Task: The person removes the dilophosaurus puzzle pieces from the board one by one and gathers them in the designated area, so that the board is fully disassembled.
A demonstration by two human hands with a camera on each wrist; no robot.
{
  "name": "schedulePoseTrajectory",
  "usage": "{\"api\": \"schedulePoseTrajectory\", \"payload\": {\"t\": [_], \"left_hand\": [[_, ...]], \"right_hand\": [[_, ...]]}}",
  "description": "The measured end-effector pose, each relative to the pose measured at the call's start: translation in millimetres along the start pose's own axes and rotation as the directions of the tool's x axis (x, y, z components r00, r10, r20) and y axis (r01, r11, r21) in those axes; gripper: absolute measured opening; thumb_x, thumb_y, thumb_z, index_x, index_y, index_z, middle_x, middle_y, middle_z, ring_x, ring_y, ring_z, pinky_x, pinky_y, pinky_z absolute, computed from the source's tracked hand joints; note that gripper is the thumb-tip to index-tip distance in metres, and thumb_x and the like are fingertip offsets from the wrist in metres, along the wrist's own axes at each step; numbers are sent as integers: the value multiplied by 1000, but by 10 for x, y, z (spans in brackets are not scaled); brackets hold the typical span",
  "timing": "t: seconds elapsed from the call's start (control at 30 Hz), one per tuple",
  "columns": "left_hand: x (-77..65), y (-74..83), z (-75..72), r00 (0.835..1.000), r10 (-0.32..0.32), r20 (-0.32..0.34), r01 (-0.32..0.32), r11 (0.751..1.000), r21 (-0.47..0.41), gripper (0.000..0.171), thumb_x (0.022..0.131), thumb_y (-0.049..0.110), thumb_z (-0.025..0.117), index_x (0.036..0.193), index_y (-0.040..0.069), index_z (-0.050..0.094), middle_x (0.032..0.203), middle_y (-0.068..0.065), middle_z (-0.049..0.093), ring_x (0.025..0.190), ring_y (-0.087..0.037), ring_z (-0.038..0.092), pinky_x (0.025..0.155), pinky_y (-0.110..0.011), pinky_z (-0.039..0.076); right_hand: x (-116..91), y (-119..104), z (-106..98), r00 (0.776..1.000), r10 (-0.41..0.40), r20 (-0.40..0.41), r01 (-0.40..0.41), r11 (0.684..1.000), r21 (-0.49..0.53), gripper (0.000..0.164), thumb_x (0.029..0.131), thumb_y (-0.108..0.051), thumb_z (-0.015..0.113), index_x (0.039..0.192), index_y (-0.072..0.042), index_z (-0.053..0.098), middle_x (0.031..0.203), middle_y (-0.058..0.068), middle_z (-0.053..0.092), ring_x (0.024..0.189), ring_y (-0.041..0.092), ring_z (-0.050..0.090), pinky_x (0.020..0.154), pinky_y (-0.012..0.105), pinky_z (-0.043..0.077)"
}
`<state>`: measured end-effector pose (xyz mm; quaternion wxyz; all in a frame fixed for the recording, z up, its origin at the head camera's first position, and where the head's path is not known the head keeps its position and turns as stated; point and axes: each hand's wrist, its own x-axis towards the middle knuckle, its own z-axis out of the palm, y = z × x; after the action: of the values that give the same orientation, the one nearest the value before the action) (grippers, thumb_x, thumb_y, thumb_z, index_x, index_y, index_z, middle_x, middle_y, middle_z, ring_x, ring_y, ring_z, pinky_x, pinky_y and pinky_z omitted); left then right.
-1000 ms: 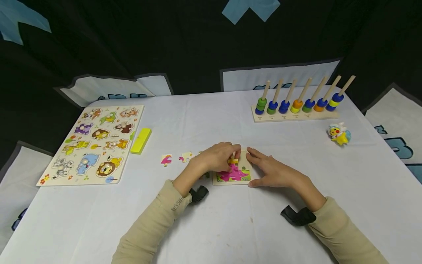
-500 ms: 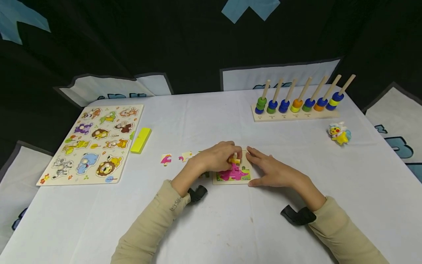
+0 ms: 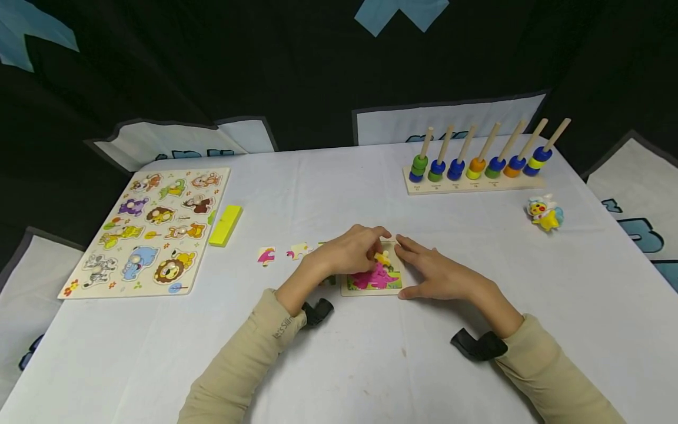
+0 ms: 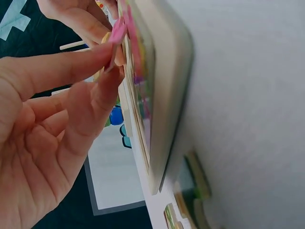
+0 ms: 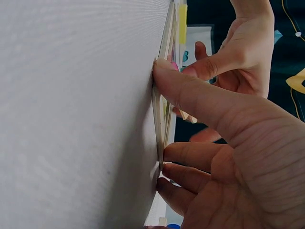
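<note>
My left hand (image 3: 352, 250) pinches a pink-and-yellow jigsaw piece (image 4: 117, 36) between thumb and finger, tilted above the puzzle board. That small wooden puzzle board (image 3: 371, 292) lies flat on the table, with a pink dinosaur picture (image 3: 373, 278) partly filled in. Along its right edge rests my right hand (image 3: 442, 274), fingers spread and fairly straight. The right wrist view shows the thumb (image 5: 186, 86) touching one end of that edge and fingertips near the other. Left of the board lie loose jigsaw pieces (image 3: 266, 255), some partly hidden behind my left hand and wrist.
An animal puzzle board (image 3: 145, 235) lies at the left, with a yellow block (image 3: 226, 225) beside it. At the back right stands a peg stacker (image 3: 477, 185) with coloured rings. A small yellow toy figure (image 3: 545, 213) sits in front of it. White cloth (image 3: 339, 365) covers the table.
My left hand has shifted slightly, and the piece has lifted and turned over the board. More of the yellow part shows now. The right hand stays at the board's edge.
</note>
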<state>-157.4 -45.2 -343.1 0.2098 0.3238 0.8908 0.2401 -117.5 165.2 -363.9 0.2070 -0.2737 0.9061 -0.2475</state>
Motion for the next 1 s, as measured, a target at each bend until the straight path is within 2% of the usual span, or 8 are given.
{"api": "schedulePoseTrajectory", "payload": {"t": [0.07,0.17,0.33,0.53,0.67,0.8,1.0], "left_hand": [[5,1,-4,1000,-13,0,13,1000,-5,50,85,4,66,133,3,53,103,-5,67,84,-13,56,73,-23,46],[8,-2,-10,1000,-23,-7,23,1000,8,41,86,5,66,126,4,61,96,-5,68,80,-13,55,70,-22,44],[5,-13,-20,1000,-9,-20,9,1000,25,27,87,7,66,114,7,69,86,-2,66,78,-13,54,71,-24,44],[-10,-24,-46,998,-17,-53,17,1000,-6,26,86,11,69,112,10,70,95,-4,69,88,-16,59,80,-30,46],[-21,-38,-75,996,-30,-84,28,999,-24,24,87,11,69,111,11,70,100,-5,70,93,-18,60,81,-30,47],[-38,-58,-120,994,-32,-106,25,997,-72,21,86,9,69,107,8,70,101,-7,70,91,-18,62,77,-28,51],[-97,-83,-221,989,-33,-141,14,991,-136,21,83,9,71,104,7,71,93,-5,71,84,-16,67,74,-25,53]], "right_hand": [[-4,-2,-2,1000,0,-1,0,1000,-1,88,83,-35,73,147,5,29,159,21,13,145,42,18,105,72,17],[-7,-6,-5,1000,-1,-3,1,1000,-1,88,83,-35,73,147,5,28,159,21,13,145,42,17,105,72,17],[-7,-9,-5,1000,8,-2,-8,1000,4,89,83,-35,74,147,5,28,160,20,12,146,41,16,106,71,16],[0,-3,-1,1000,9,-1,-9,1000,-2,89,82,-36,74,147,5,28,159,21,13,145,42,17,106,72,17],[3,-7,0,1000,10,-3,-10,1000,-5,88,82,-35,74,147,5,29,159,21,14,145,42,18,106,72,17],[3,-9,2,1000,11,-1,-11,1000,-6,88,83,-35,74,147,5,29,159,21,14,145,42,18,106,72,17],[-4,-10,-4,1000,13,2,-13,1000,4,87,83,-34,73,147,5,29,159,21,13,145,42,16,106,71,16]]}}
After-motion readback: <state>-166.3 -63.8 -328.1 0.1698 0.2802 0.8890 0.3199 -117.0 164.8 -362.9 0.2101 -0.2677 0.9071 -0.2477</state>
